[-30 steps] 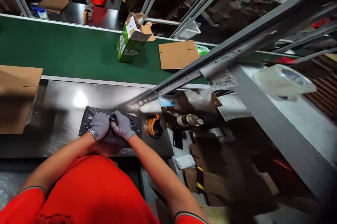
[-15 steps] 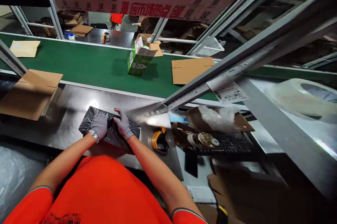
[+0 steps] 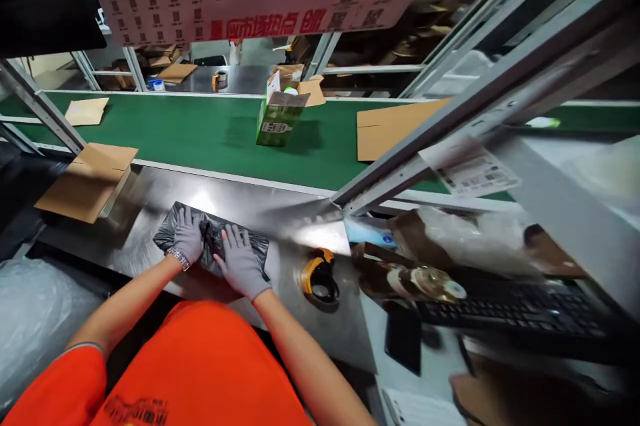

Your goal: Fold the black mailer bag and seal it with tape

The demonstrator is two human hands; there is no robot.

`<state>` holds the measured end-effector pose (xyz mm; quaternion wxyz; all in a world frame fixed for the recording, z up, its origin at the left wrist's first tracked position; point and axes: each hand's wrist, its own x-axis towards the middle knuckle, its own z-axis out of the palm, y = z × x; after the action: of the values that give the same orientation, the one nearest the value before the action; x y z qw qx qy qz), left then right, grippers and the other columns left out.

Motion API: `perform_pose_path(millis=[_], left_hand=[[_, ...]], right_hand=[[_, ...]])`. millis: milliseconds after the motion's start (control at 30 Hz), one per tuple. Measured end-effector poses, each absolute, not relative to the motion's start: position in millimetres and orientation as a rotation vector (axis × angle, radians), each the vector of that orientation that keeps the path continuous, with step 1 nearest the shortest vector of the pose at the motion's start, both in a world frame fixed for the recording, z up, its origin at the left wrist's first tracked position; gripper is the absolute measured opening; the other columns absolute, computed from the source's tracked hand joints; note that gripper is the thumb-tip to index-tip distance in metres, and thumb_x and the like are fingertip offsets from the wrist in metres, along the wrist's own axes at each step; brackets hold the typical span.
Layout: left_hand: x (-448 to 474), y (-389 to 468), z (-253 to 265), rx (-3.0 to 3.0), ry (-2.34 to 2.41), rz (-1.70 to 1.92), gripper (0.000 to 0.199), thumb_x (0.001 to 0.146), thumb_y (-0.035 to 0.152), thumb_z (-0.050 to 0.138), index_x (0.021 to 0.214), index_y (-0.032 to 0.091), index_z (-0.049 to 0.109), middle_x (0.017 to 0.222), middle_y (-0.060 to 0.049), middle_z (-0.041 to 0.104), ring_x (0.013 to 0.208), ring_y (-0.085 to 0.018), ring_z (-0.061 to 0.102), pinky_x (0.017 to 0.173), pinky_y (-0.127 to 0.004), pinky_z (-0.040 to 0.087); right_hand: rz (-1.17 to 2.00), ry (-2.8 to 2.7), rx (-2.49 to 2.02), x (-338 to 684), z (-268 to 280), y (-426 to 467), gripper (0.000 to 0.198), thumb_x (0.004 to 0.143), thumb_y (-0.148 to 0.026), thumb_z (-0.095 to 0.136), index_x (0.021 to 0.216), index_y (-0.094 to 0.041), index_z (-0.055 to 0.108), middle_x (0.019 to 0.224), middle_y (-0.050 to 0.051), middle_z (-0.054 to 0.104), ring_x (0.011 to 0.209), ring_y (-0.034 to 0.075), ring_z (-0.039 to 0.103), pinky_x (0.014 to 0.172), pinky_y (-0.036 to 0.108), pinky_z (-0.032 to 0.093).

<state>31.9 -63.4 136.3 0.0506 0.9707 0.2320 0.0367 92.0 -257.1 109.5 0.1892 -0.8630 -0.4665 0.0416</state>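
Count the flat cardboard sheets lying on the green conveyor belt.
2: one small sheet at the belt's far left, one larger sheet right of the green carton, partly behind a frame bar.

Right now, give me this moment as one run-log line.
left hand: flat on black poly bag | right hand: pressing bag | bag: on steel table | tape dispenser: right of bag, untouched

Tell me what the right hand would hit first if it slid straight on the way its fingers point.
The right hand lies flat on the black plastic bag, fingers pointing up and slightly left. Sliding on, it would cross the bag, then bare steel table, and likely meet the green conveyor belt; depth is uncertain.
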Motion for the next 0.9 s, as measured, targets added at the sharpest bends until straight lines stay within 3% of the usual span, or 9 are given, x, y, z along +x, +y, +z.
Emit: perform_pose_path(millis=[133, 233, 333, 467, 567, 667, 767, 833, 900], left_hand=[[26.6, -68.5, 134.6, 2.838, 0.846, 0.119, 0.073, 0.104, 0.021, 0.063, 0.170, -0.005, 0.047, 0.184, -0.041, 0.033, 0.177, -0.050, 0.029, 0.142, -0.063, 0.035], [24.1, -81.5, 129.1, 2.630, 0.952, 0.202, 0.071, 0.111, 0.025, 0.050, 0.174, -0.005, 0.039, 0.183, -0.038, 0.037, 0.177, -0.043, 0.032, 0.143, -0.059, 0.035], [23.1, -103.2, 122.4, 2.625, 0.924, 0.242, 0.075, 0.114, 0.034, 0.047, 0.176, -0.006, 0.036, 0.183, -0.036, 0.040, 0.176, -0.043, 0.037, 0.144, -0.059, 0.032], [23.9, -125.0, 126.5, 2.839, 0.845, 0.137, 0.089, 0.112, 0.054, 0.059, 0.172, -0.010, 0.045, 0.180, -0.043, 0.039, 0.172, -0.054, 0.037, 0.144, -0.068, 0.026], [25.5, -127.3, 136.2, 2.982, 0.825, 0.061, 0.077, 0.114, 0.052, 0.055, 0.167, -0.004, 0.057, 0.176, -0.041, 0.047, 0.166, -0.056, 0.046, 0.138, -0.072, 0.033], [26.5, -125.2, 140.8, 3.067, 0.805, 0.023, 0.071, 0.116, 0.046, 0.054, 0.168, -0.002, 0.058, 0.173, -0.039, 0.052, 0.162, -0.054, 0.052, 0.136, -0.070, 0.038], [25.7, -125.2, 138.4, 3.101, 0.759, -0.017, 0.068, 0.115, 0.040, 0.056, 0.168, -0.003, 0.057, 0.174, -0.041, 0.049, 0.163, -0.055, 0.051, 0.138, -0.069, 0.036], [24.9, -126.2, 135.6, 3.099, 0.759, -0.038, 0.068, 0.115, 0.039, 0.058, 0.167, -0.004, 0.057, 0.174, -0.041, 0.049, 0.163, -0.054, 0.051, 0.139, -0.068, 0.036], [24.6, -127.2, 133.4, 3.097, 0.765, -0.019, 0.066, 0.115, 0.038, 0.058, 0.166, -0.004, 0.058, 0.173, -0.039, 0.051, 0.162, -0.053, 0.052, 0.139, -0.066, 0.037]], right_hand=[[0.080, -1.295, -2.441, 94.2, 110.2, -246.2, 0.068, 0.112, -0.033, 0.056, 0.170, 0.003, 0.053, 0.182, 0.031, 0.041, 0.174, 0.048, 0.038, 0.144, 0.072, 0.027], [0.082, -1.286, -2.442, 96.5, 107.0, -248.6, 0.069, 0.112, -0.034, 0.055, 0.171, 0.000, 0.052, 0.184, 0.029, 0.039, 0.175, 0.047, 0.036, 0.145, 0.072, 0.025], [0.104, -1.238, -2.476, 93.9, 102.8, -242.0, 0.070, 0.107, -0.029, 0.055, 0.171, 0.000, 0.052, 0.185, 0.029, 0.037, 0.176, 0.047, 0.033, 0.146, 0.074, 0.019], [0.191, -1.159, -2.494, 88.6, 104.6, -226.5, 0.076, 0.101, -0.024, 0.054, 0.170, 0.007, 0.050, 0.184, 0.035, 0.035, 0.176, 0.053, 0.030, 0.143, 0.081, 0.016], [0.192, -1.198, -2.421, 91.4, 109.5, -232.0, 0.078, 0.099, -0.028, 0.059, 0.168, 0.008, 0.052, 0.181, 0.037, 0.038, 0.175, 0.053, 0.031, 0.143, 0.082, 0.016], [0.188, -1.221, -2.129, 101.8, 103.0, -268.9, 0.076, 0.096, -0.030, 0.061, 0.167, -0.004, 0.059, 0.182, 0.029, 0.045, 0.175, 0.043, 0.038, 0.143, 0.069, 0.033], [-0.007, -0.745, -2.038, 117.6, 77.4, -333.0, 0.065, 0.103, -0.035, 0.051, 0.165, -0.018, 0.062, 0.174, 0.020, 0.061, 0.165, 0.030, 0.056, 0.135, 0.055, 0.050], [-0.125, -0.342, -2.165, 129.3, 54.7, -377.8, 0.066, 0.103, -0.041, 0.049, 0.162, -0.014, 0.060, 0.164, 0.025, 0.066, 0.155, 0.034, 0.063, 0.132, 0.060, 0.052], [-0.133, -0.064, -2.303, 138.2, 33.2, -413.0, 0.079, 0.096, -0.045, 0.056, 0.163, -0.003, 0.055, 0.159, 0.036, 0.064, 0.150, 0.045, 0.064, 0.126, 0.070, 0.052]])
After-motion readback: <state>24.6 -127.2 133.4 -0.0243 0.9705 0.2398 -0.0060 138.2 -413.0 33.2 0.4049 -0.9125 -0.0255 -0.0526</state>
